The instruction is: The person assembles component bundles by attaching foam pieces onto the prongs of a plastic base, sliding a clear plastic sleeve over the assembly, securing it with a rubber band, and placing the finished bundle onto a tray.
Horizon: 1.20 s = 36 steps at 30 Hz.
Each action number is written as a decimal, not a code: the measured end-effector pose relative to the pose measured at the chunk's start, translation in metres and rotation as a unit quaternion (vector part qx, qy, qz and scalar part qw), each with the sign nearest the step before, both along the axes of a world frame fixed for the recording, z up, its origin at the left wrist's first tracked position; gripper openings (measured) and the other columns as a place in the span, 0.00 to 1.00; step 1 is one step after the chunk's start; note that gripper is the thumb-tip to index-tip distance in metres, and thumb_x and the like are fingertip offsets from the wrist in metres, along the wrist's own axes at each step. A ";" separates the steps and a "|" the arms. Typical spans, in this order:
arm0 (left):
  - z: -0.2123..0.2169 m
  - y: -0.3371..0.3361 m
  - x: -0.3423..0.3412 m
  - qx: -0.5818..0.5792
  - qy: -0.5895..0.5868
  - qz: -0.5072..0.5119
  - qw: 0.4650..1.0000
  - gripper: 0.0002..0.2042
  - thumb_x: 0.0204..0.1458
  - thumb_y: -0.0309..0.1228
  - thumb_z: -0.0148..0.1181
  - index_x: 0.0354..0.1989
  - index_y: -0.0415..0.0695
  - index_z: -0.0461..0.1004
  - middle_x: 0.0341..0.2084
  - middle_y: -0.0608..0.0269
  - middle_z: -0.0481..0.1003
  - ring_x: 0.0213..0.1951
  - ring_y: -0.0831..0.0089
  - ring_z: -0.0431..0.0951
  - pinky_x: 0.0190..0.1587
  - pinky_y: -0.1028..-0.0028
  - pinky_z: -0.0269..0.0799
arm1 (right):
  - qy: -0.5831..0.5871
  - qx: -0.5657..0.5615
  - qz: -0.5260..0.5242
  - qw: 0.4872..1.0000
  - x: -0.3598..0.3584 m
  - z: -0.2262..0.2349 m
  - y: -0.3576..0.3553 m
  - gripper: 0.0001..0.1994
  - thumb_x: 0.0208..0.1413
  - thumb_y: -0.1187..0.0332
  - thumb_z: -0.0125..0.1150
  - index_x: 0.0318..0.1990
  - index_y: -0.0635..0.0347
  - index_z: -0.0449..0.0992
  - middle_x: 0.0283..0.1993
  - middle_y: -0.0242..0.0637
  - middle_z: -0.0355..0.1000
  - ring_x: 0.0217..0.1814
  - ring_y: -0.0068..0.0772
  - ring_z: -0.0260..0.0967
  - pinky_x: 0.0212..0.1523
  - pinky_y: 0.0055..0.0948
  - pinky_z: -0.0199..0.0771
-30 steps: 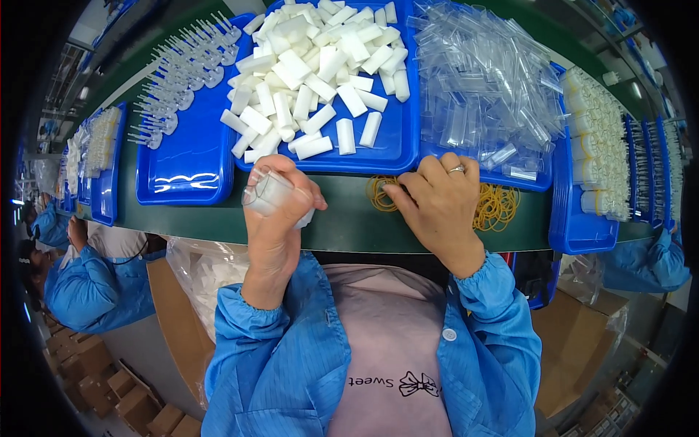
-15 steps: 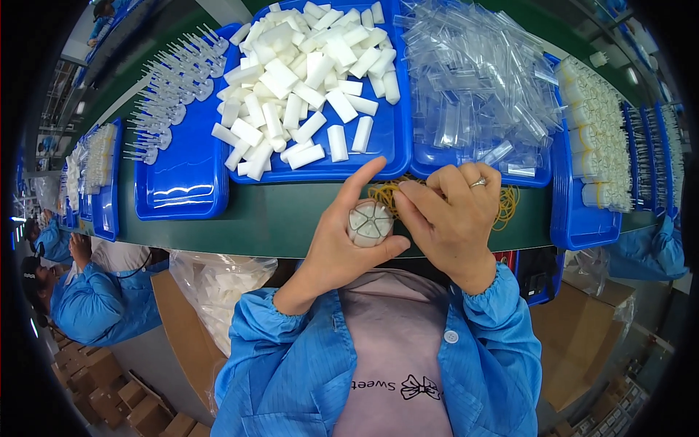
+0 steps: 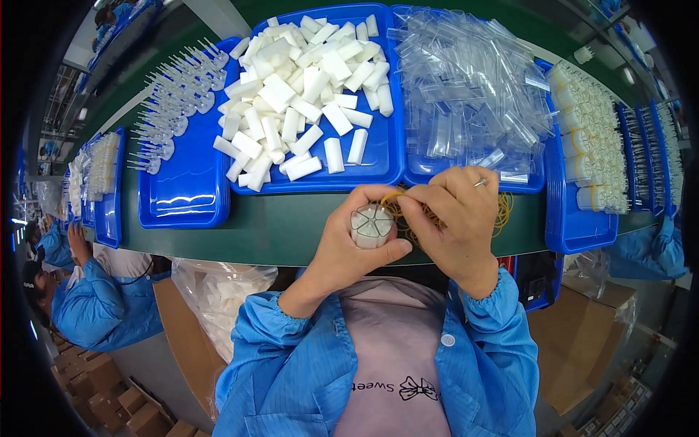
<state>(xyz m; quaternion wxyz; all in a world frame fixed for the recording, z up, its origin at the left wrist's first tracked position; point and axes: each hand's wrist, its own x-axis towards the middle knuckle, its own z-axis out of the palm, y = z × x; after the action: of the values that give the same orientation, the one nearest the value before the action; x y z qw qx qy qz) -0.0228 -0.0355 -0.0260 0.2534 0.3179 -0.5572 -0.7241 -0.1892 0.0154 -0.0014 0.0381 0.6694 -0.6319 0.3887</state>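
Note:
My left hand (image 3: 336, 244) is wrapped round a round bundle of white wedge-shaped pieces (image 3: 372, 227), end up, with dark seams running out from its middle like spokes. The thumb lies along the near side, and the index finger curves over the far side. Just beside it, my right hand (image 3: 464, 222) pinches a yellow rubber band (image 3: 392, 197) between thumb and index finger. That band reaches to the left index fingertip. Behind and under the right hand lies a heap of yellow rubber bands (image 3: 504, 210) on the green table, partly hidden by the fingers.
Ahead are blue trays of white foam-like blocks (image 3: 277, 91) and clear plastic sleeves (image 3: 473, 87). A left tray (image 3: 182, 202) carries pronged clear parts; stacked right trays (image 3: 580, 234) hold banded white bundles (image 3: 579, 156). An open carton (image 3: 188, 320) with a plastic bag stands below. Co-workers sit at both sides.
My left index finger, stretched out before, has bent in toward the right fingertips. The yellow band now shows drawn between both hands. The view has shifted slightly.

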 end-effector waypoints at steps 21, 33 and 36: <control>0.003 0.002 -0.002 0.072 0.256 -0.042 0.963 0.22 0.38 0.23 0.71 0.35 0.48 0.59 0.20 0.66 0.68 0.23 0.77 0.69 0.27 0.77 0.69 | 0.034 0.085 0.040 0.995 -0.002 0.030 0.057 0.11 0.39 0.63 0.69 0.29 0.54 0.75 0.36 0.29 0.68 0.29 0.29 0.64 0.40 0.34 0.61; 0.018 0.028 -0.012 -0.007 0.454 -0.117 0.883 0.22 0.41 0.44 0.72 0.36 0.49 0.65 0.25 0.66 0.73 0.26 0.69 0.73 0.28 0.73 0.71 | -0.780 0.075 0.462 0.415 -0.005 0.016 0.085 0.13 0.57 0.71 0.56 0.48 0.66 0.76 0.42 0.50 0.73 0.36 0.44 0.74 0.49 0.46 0.73; 0.025 0.021 -0.010 -0.144 0.482 -0.177 0.846 0.22 0.41 0.49 0.70 0.34 0.46 0.70 0.26 0.60 0.75 0.28 0.65 0.77 0.29 0.72 0.73 | -0.782 0.168 0.428 0.421 -0.001 0.013 0.082 0.18 0.58 0.71 0.57 0.55 0.68 0.69 0.44 0.50 0.72 0.34 0.37 0.75 0.38 0.36 0.79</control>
<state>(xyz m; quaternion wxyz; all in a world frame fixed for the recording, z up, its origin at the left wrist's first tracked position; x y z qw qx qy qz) -0.0324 -0.0142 -0.0009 0.4000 -0.2152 -0.5097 -0.7306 -0.1906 0.0978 0.0115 -0.7572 0.2546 -0.0746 0.5969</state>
